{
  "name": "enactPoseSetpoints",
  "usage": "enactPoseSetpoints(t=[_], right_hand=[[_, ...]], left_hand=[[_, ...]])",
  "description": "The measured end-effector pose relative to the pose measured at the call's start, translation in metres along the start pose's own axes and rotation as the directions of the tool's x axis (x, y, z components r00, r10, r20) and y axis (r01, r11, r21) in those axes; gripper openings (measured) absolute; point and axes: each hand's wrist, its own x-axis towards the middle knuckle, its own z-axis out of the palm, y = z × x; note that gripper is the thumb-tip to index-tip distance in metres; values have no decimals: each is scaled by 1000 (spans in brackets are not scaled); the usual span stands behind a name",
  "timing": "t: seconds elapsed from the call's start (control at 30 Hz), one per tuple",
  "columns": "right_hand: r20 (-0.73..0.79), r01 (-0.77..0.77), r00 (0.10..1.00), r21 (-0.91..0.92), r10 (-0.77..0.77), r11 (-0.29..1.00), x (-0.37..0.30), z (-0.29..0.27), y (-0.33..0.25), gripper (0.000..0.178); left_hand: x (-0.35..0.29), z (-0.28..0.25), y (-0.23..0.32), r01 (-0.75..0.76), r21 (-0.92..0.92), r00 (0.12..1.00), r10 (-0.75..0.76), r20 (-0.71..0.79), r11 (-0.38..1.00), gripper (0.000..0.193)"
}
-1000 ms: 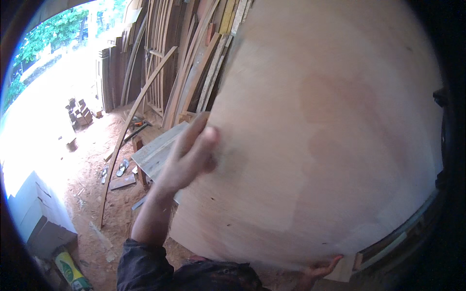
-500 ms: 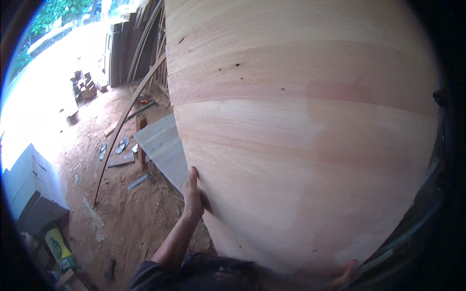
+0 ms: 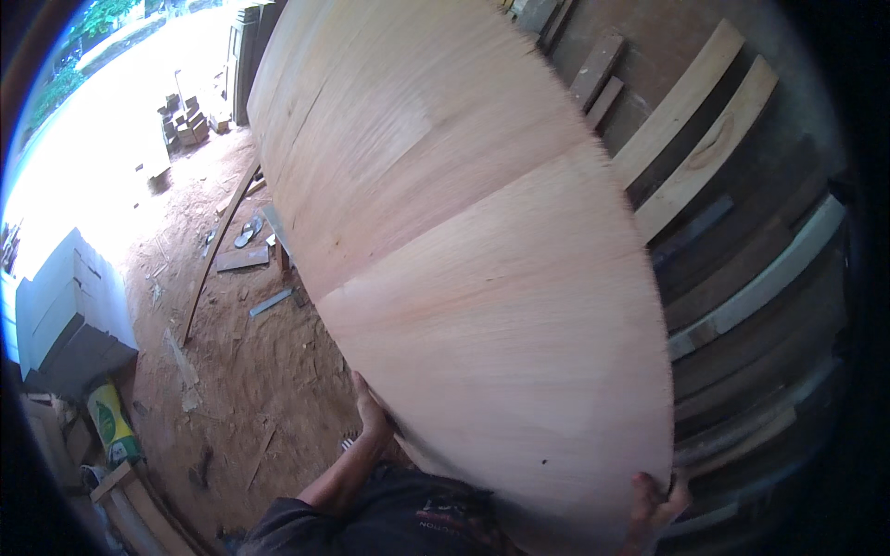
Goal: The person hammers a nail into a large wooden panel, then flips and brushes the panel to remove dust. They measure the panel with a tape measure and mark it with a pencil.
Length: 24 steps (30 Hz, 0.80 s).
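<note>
"Steadying that broad wooden sheet [image 3: 482, 241] upright against the body takes care. The left hand [image 3: 374, 417] holds its left edge low down; the right hand [image 3: 656, 500] grips its right edge near the bottom."

"I'd keep both grips level and turn it slowly; a panel that tall could swing at the top."

"Mind the right edge too. It looks rough, and boards [image 3: 686, 102] show past it, easy to catch on."

"What can't you make out?"

"The top end is cut off, and the bottom runs out of sight beside the dark shirt [image 3: 408, 514]. Perhaps the left fingers wrap behind, but the sheet hides them."
</note>
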Motion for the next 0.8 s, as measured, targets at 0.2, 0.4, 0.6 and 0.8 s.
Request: enactPoseSetpoints(t=[0.2, 0.4, 0.6, 0.8], right_hand=[[368, 95, 929, -165, -28, 982, 43, 20, -21, 52], [430, 75, 902, -257, 44, 963, 57, 42, -22, 53], [510, 290, 854, -299, -105, 909, 82, 75, 21, 50], [633, 319, 774, -359, -23, 877, 119, 117, 81, 64]], left_hand=[[-18, -31, -75, 232, -100, 930, -251, -269, 968, 101], [-20, -88, -153, 229, -99, 926, -248, -285, 968, 105], [-37, -103, -189, 227, -103, 913, -248, -324, 969, 104], [-44, -118, -193, 414, -118, 780, -418, -466, 903, 97]])
